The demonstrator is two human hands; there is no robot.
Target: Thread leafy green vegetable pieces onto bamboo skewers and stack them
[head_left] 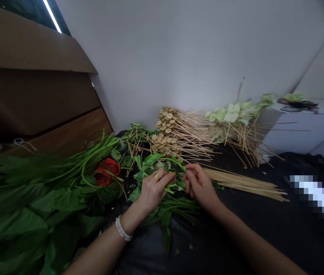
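Observation:
My left hand (154,189), with a gold ring and a white beaded bracelet, is closed round green stems and leaves (150,160) at the centre. Just right of it, my right hand (197,183) pinches the end of a curved green stem (176,160). Below both hands lies a pile of cut greens (179,208). Skewers with pale round slices (167,143) are stacked behind the hands. Bare wooden skewers (244,184) lie to the right of my right hand.
Large leafy bunches (21,214) with a red tie (107,172) fill the left. Behind them stands a cardboard box (36,91). Skewered pale leaves (233,114) lie back right by the white wall (179,57). Black sheeting (253,225) covers the surface.

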